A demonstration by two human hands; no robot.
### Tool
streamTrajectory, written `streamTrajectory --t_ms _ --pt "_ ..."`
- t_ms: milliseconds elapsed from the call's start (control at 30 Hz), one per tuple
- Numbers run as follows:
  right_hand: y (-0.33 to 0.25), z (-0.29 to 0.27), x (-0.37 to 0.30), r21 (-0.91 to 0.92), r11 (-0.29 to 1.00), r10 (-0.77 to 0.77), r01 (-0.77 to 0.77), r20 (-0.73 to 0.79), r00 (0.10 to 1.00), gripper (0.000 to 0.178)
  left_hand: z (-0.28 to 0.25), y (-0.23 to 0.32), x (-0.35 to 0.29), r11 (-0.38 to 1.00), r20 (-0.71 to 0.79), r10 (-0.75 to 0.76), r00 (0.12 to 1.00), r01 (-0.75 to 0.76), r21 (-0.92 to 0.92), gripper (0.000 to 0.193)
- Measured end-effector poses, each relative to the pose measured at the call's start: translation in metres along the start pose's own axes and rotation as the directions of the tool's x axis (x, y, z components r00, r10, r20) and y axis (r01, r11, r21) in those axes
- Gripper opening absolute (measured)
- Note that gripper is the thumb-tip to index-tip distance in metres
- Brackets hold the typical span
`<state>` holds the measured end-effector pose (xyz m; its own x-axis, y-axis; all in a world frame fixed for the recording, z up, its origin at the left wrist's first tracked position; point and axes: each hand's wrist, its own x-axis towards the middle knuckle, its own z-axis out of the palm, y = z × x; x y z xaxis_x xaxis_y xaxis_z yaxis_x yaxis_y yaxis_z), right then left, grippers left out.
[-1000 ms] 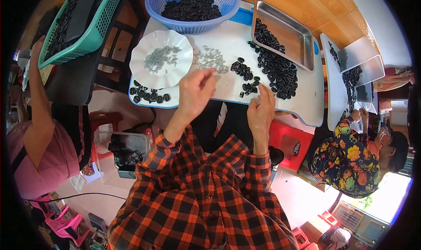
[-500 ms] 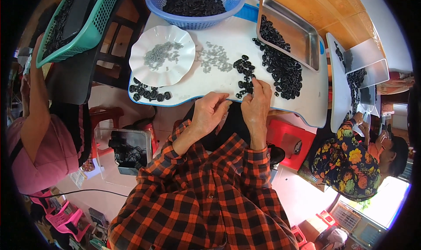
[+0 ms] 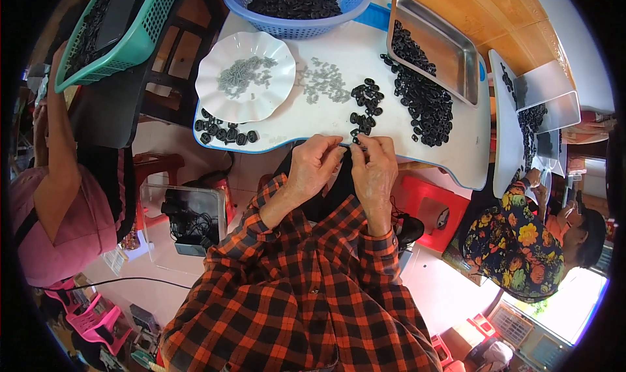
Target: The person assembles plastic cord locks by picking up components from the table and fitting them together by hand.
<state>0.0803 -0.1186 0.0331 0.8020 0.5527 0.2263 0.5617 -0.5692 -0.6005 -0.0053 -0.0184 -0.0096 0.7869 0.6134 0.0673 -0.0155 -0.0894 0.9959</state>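
At the table's front edge my left hand [image 3: 312,168] is pinched closed, thumb against fingertips; whatever it grips is too small to name. Close beside it, my right hand [image 3: 375,174] has thumb and forefinger pressed together, and what they hold cannot be made out. Just beyond the right fingertips lies a small cluster of black oval plastic parts [image 3: 366,99]. Small clear grey pins [image 3: 324,80] are spread left of that cluster. More pins [image 3: 242,76] lie in a white scalloped plate [image 3: 207,101].
A larger heap of black parts [image 3: 427,104] spills from a tilted metal tray [image 3: 450,43]. Behind stands a blue basket [image 3: 297,28] of black parts; other black pieces [image 3: 225,133] sit below the plate. People work at both sides, near a green basket [image 3: 140,46] and a white table [image 3: 501,131].
My right hand has drawn back from the black cluster toward my left hand at the table edge. My left hand stays nearly in place. The view has shifted slightly.
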Motion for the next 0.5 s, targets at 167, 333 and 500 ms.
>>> streamTrajectory --t_ms 167,333,500 --pt "0.003 0.002 -0.001 -0.065 0.998 -0.018 0.018 -0.002 1.000 0.012 0.000 0.002 -0.002 1.000 -0.025 -0.005 1.000 0.005 -0.010 0.018" --pt "0.005 0.005 0.000 -0.068 0.995 -0.070 0.068 -0.023 0.997 0.009 -0.001 -0.001 -0.004 1.000 -0.023 0.005 1.000 -0.005 -0.020 0.017" --pt "0.013 0.005 0.001 -0.015 1.000 -0.021 0.021 -0.005 1.000 0.015 -0.001 0.003 -0.005 0.998 0.010 -0.032 0.999 0.032 -0.052 0.016"
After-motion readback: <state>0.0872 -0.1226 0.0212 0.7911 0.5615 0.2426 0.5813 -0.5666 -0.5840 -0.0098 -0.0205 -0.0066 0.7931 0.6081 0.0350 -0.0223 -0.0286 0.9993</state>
